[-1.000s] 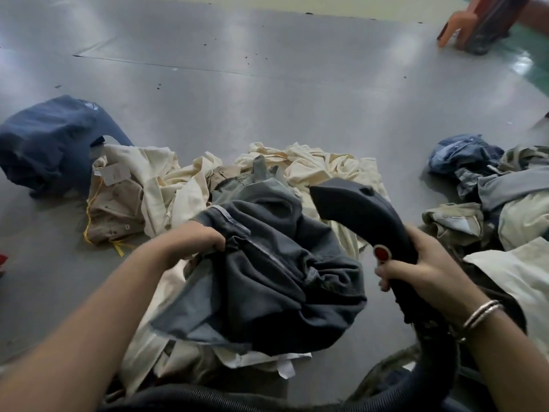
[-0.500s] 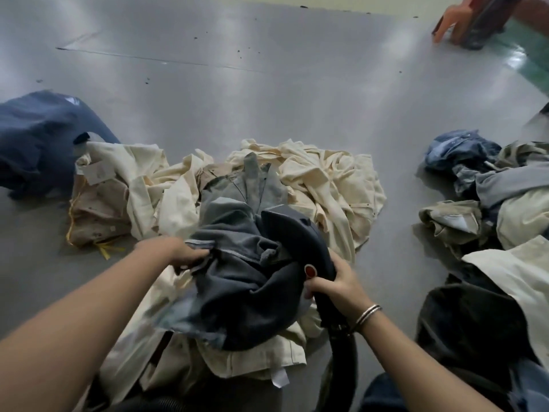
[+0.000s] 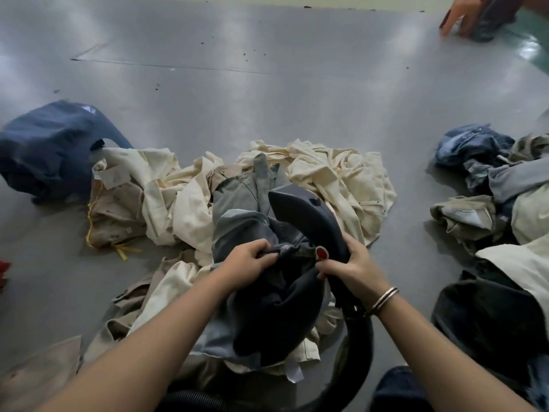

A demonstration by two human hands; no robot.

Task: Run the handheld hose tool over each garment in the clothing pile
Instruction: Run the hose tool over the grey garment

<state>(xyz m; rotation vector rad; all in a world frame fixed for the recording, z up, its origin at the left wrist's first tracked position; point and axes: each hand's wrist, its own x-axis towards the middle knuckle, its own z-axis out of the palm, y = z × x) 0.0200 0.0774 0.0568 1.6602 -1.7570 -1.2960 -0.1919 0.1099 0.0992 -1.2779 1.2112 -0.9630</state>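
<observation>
At the far left a navy garment (image 3: 47, 147) lies bunched on the grey floor (image 3: 267, 114), touching the edge of the cream clothing pile (image 3: 184, 203) that spreads across the middle. A pale paper tag (image 3: 114, 176) sits on a tan piece at the pile's left side; any writing on it is too blurred to read, and a yellow cord (image 3: 89, 221) trails beside it. On top of the pile lies a dark grey garment (image 3: 267, 307), crumpled toward the person. The left hand (image 3: 249, 263) has its fingers clenched round a fold of this grey garment. Just beside it, the right hand (image 3: 352, 267), with 2 bangles (image 3: 384, 298) at the wrist, grasps the handle of the handheld hose tool (image 3: 309, 221), fingers wrapped round it; the tool's dark head lies against the grey garment, a red button (image 3: 321, 253) showing near the thumb. A black ribbed hose (image 3: 356, 361) curves down from the handle. At the right a second heap of blue, grey and cream clothes (image 3: 490, 188) lies well apart from the pile.
</observation>
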